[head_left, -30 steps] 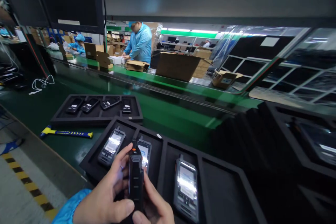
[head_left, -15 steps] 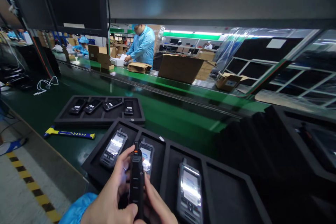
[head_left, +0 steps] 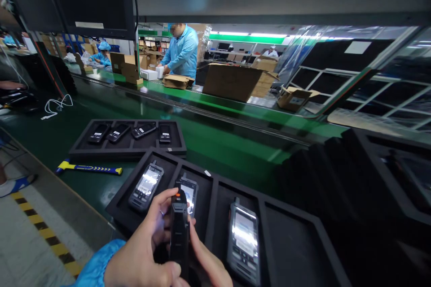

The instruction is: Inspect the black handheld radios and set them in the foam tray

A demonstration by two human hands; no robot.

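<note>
A long green table (head_left: pixel 215 143) runs through a big work room. A black tray (head_left: pixel 289 242) near the person holds three phones (head_left: pixel 243 240) with lit screens. A far tray (head_left: pixel 128 148) holds four more. The left hand (head_left: pixel 144 251) and right hand (head_left: pixel 205 262) both grip a black phone (head_left: pixel 179 233), standing on edge above the near tray.

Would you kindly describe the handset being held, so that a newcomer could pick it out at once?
Start at the green conveyor belt and find the nearer black foam tray, the one with lit handsets lying in its slots. Just above its near edge, the left hand and right hand grip a black handset. Unlike its neighbours lying flat, it stands upright, edge-on, with an orange button on top.
</note>
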